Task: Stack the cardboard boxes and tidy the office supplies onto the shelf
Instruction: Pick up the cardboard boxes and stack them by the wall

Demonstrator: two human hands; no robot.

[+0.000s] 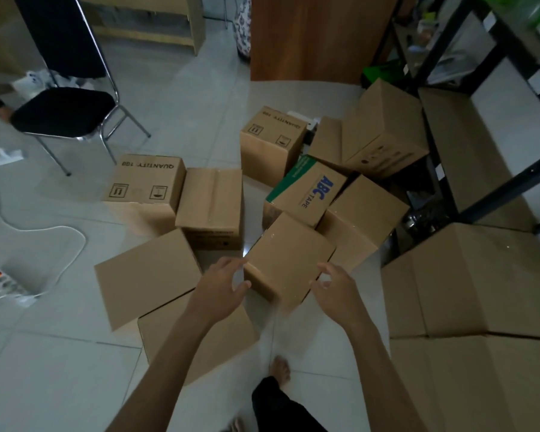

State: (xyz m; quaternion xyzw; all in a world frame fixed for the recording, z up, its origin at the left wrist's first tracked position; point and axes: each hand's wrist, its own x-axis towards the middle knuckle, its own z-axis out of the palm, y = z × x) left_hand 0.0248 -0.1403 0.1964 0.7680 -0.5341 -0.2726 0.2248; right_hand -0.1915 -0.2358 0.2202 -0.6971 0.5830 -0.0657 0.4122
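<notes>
In the head view, a small cardboard box (289,254) is sitting tilted on the tiled floor (184,98) among other boxes, with the ABC Tape box (306,194) just behind it. The left grip (222,285) is reaching spread-fingered at its near left corner, released, thumb by the front face. The right grip (334,291) is hovering loosely curled beside its near right edge, grasping nothing. The black shelf (512,182) is standing at the right.
</notes>
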